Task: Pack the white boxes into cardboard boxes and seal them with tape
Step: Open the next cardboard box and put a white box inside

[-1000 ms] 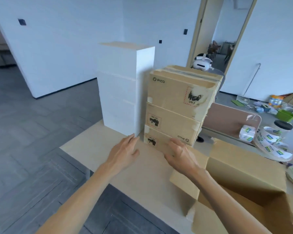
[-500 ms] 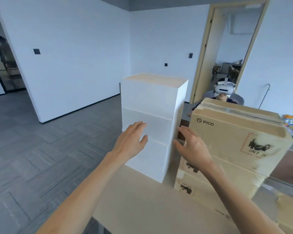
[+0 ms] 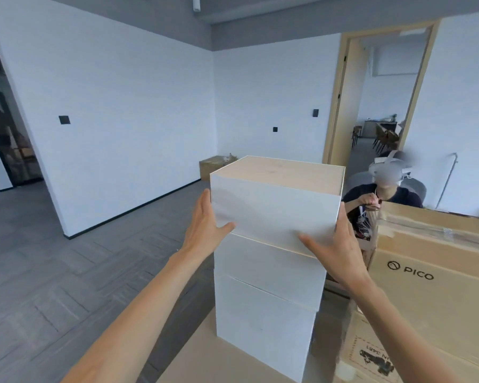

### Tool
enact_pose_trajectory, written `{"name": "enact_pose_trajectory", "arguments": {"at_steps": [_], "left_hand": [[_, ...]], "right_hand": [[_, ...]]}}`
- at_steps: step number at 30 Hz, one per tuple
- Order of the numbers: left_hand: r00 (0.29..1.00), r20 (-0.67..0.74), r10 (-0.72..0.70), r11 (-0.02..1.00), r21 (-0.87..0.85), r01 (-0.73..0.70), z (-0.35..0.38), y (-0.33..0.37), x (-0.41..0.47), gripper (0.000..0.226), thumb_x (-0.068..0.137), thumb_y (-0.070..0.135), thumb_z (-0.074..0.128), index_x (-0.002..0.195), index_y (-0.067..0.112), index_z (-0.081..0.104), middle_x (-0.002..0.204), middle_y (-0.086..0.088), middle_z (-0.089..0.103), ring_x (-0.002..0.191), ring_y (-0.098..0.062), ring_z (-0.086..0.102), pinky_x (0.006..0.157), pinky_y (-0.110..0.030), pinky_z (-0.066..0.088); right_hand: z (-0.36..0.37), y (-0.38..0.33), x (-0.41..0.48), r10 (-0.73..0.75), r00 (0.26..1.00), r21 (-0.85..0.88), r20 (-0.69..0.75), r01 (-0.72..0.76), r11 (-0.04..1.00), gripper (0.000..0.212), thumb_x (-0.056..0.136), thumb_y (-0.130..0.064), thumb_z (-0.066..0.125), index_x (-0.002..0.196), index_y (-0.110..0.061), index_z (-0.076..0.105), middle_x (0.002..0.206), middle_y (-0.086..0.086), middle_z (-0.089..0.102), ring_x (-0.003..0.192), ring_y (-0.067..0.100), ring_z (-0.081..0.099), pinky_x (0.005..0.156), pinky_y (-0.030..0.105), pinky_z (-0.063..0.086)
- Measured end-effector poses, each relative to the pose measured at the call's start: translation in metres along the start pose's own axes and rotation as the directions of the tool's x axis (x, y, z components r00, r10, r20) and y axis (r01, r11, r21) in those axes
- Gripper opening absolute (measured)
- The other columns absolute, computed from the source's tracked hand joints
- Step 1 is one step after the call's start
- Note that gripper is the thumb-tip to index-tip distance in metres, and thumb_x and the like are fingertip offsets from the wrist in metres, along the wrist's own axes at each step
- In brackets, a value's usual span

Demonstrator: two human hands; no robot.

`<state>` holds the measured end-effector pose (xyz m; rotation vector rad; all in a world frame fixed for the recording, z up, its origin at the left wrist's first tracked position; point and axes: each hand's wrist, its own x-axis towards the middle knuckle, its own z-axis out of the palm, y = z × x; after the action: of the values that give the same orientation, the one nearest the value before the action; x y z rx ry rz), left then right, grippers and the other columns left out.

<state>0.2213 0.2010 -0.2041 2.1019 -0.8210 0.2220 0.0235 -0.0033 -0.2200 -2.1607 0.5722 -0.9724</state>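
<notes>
Three white boxes stand stacked on the table in the middle of the head view. The top white box has my left hand pressed on its left side and my right hand on its right side, thumbs across its front face. It sits slightly askew on the middle white box, which rests on the bottom white box. Right of the stack stands a pile of taped cardboard boxes printed PICO.
The beige table carries both stacks; its left edge drops to grey floor. A seated person wearing a headset is behind the stacks. Another cardboard box sits on the floor by the far wall, near an open doorway.
My view has risen and moved closer to the stack. Both hands went up from the table to the middle box, and now clasp the top white box on both sides.
</notes>
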Motion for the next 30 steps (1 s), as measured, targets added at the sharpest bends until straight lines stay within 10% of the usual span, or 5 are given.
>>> {"name": "enact_pose_trajectory", "arguments": {"at_steps": [5, 13, 30], "left_hand": [[0.997, 0.055, -0.056, 0.905, -0.419, 0.074, 0.002, -0.024, 0.042, 0.103, 0.073, 0.021, 0.084, 0.152, 0.017, 0.018, 0.135, 0.009, 0.048, 0.122, -0.005, 0.046, 0.092, -0.017, 0.036], [0.903, 0.42, 0.088, 0.753, -0.622, 0.215, 0.008, -0.052, 0.086, 0.065, 0.071, 0.017, 0.084, 0.128, 0.024, 0.054, 0.116, 0.008, 0.07, 0.108, -0.01, 0.065, 0.083, -0.023, 0.052], [0.969, 0.176, 0.174, 0.642, -0.767, 0.024, -0.064, -0.002, 0.075, 0.065, 0.067, 0.012, 0.087, 0.122, 0.028, 0.056, 0.111, 0.013, 0.07, 0.101, 0.0, 0.065, 0.082, -0.022, 0.048]], "right_hand": [[0.003, -0.008, 0.01, 0.094, 0.995, 0.022, -0.043, -0.093, 0.995, 0.09, 0.071, -0.039, 0.086, 0.142, -0.039, 0.031, 0.114, -0.03, 0.056, 0.11, 0.005, 0.053, 0.085, 0.026, 0.041], [0.014, -0.011, 0.012, 0.255, 0.961, 0.081, -0.105, -0.247, 0.966, 0.089, 0.058, -0.054, 0.089, 0.133, -0.048, 0.042, 0.114, -0.032, 0.062, 0.113, 0.002, 0.059, 0.098, 0.041, 0.05], [-0.011, -0.097, 0.012, 0.064, 0.932, 0.131, -0.356, -0.018, 0.991, 0.081, 0.063, -0.026, 0.091, 0.129, -0.036, 0.046, 0.117, -0.021, 0.062, 0.111, 0.003, 0.06, 0.095, 0.044, 0.053]]}}
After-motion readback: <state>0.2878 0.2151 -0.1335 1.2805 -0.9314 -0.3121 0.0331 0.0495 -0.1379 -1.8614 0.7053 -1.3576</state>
